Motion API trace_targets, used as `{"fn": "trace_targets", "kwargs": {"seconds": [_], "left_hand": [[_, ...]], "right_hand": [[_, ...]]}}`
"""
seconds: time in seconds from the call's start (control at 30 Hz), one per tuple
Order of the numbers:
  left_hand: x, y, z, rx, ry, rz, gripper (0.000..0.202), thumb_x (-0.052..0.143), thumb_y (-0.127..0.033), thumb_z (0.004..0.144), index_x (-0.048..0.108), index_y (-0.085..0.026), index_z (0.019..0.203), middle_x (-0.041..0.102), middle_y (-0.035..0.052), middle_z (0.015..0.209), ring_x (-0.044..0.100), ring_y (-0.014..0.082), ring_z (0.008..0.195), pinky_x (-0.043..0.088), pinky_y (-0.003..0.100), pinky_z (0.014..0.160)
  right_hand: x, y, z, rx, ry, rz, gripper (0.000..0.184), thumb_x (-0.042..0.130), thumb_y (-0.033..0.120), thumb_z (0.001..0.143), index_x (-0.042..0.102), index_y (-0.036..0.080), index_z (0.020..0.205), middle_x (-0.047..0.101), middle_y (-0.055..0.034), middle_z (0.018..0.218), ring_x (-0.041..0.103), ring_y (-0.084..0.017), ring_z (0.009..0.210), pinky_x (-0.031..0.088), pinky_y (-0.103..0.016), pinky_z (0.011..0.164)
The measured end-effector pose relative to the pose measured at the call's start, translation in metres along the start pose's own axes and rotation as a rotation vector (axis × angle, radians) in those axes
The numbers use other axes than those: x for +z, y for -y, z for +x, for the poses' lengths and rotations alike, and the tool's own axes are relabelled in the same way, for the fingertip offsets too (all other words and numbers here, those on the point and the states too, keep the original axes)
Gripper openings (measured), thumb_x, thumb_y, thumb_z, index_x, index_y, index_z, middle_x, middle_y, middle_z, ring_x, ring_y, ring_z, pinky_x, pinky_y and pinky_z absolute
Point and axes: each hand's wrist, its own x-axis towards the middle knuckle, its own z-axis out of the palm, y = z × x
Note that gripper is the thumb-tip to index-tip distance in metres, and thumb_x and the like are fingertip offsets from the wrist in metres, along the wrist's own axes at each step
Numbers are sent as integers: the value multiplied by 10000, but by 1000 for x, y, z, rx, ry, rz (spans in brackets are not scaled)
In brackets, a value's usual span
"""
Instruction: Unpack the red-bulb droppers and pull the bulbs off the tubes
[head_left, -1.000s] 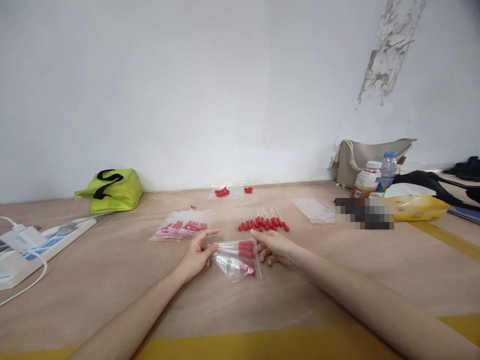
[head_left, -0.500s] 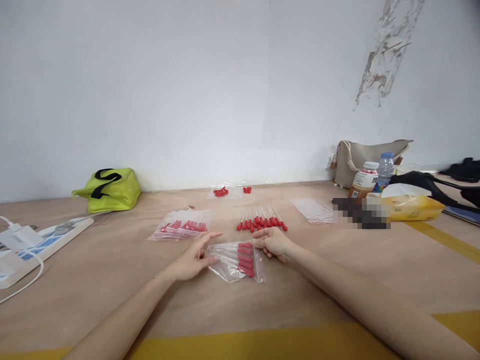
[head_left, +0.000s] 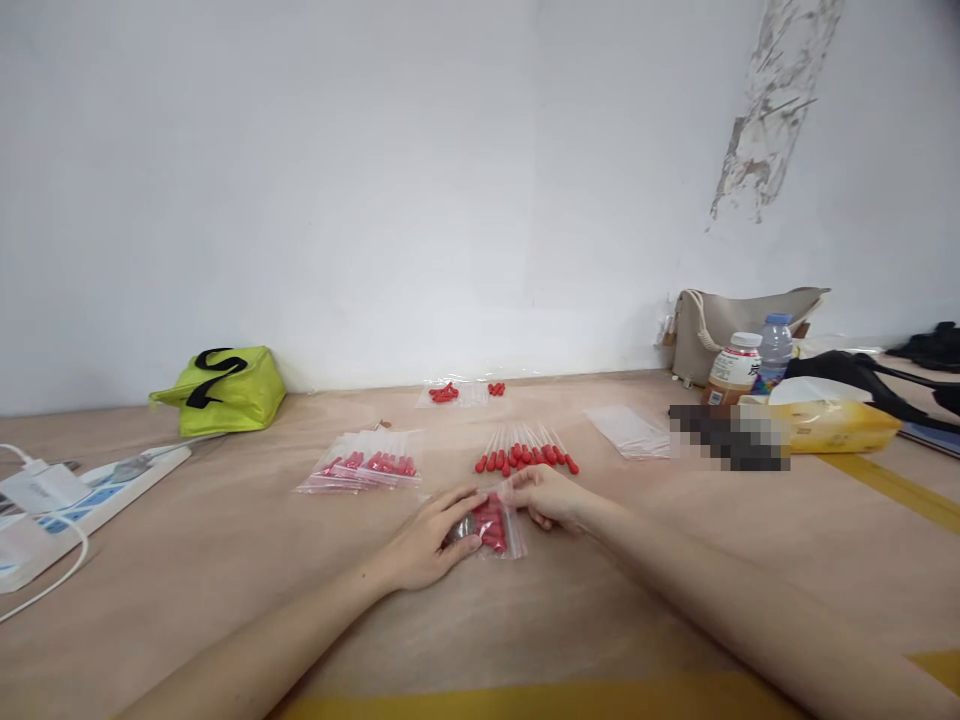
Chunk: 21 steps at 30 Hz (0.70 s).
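Observation:
A small clear zip bag of red-bulbed droppers (head_left: 493,526) lies on the wooden table in front of me. My left hand (head_left: 433,537) rests flat on the bag's left part, fingers stretched out and pressing it down. My right hand (head_left: 546,493) pinches the bag's top right edge with closed fingers. Just beyond the hands lies a loose row of several red-bulbed droppers (head_left: 525,455). A pile of filled bags (head_left: 369,464) sits to the left of that row.
Empty clear bags (head_left: 628,430) lie to the right, loose red bulbs (head_left: 457,391) by the wall. A lime green bag (head_left: 221,389) and a power strip (head_left: 82,490) are on the left. Bottles (head_left: 735,368), a beige bag (head_left: 739,318) and a yellow pack (head_left: 836,425) stand right.
The bag was held up between both hands; it now lies on the table. My left hand has slid right onto it and flattened, while my right hand keeps pinching the edge.

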Motion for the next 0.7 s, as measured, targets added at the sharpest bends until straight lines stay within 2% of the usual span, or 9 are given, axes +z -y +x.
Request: {"fn": "trace_targets", "kwargs": {"seconds": [0.1, 0.23, 0.37, 0.47, 0.6, 0.7], "left_hand": [[3, 3, 0, -43, -30, -19, 481, 453, -368, 843, 352, -269, 1303, 386, 67, 1328, 378, 223, 1201, 325, 393, 997], [-2, -3, 5, -27, -57, -63, 444, 461, -342, 843, 389, -264, 1274, 457, 63, 1245, 447, 205, 1121, 378, 362, 945], [-4, -8, 24, 39, -115, -39, 343, 414, -255, 866, 474, -249, 1204, 508, 58, 1160, 487, 183, 1051, 401, 330, 907], [1, -5, 40, 156, -129, 67, 333, 382, -195, 871, 518, -254, 1169, 515, 61, 1143, 494, 180, 1035, 401, 323, 893], [7, 4, 49, 284, -123, 164, 320, 362, -187, 882, 576, -275, 1104, 552, 52, 1106, 510, 179, 1005, 414, 333, 864], [10, 9, 48, 336, -140, 170, 296, 366, -203, 888, 607, -260, 1049, 570, 51, 1099, 523, 170, 997, 436, 318, 839]], "right_hand": [[0, -5, -13, 57, 72, 28, 297, 670, 190, 588, 491, 164, 824, 448, 114, 372, 329, -43, 252, 224, -158, 268], [4, -7, -17, 108, -24, 70, 376, 628, 132, 580, 388, 184, 866, 498, 110, 419, 368, -54, 261, 243, -160, 271], [6, -4, -12, 108, -48, 65, 386, 654, 140, 563, 360, 200, 805, 483, 120, 420, 332, -40, 251, 212, -162, 276], [7, -4, -10, 52, -65, 84, 429, 714, 172, 505, 356, 207, 740, 467, 131, 413, 308, -27, 255, 187, -163, 290], [10, -7, -8, -91, -19, 221, 518, 775, 173, 391, 346, 201, 680, 515, 112, 459, 486, -59, 408, 349, -168, 417], [12, -9, -8, -130, -9, 252, 563, 797, 203, 357, 320, 205, 657, 506, 119, 457, 511, -73, 454, 381, -185, 468]]}}
